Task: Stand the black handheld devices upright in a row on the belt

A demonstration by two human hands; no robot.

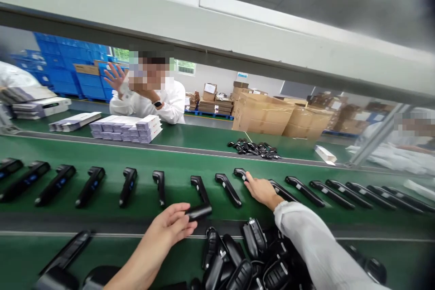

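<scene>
Spanning mid-frame, the green belt (144,195) is overhung by the right hand (261,189) and left hand (167,226), the former's hold on a device (239,172) unclear, the latter clamped, lower centre, on a black piece (201,211), presumably light, stiff, best taken endwise.

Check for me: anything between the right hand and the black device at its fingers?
Nothing visible does. The right hand has its fingers at the black device on the green belt; the hand hides the device's lower end.
</scene>
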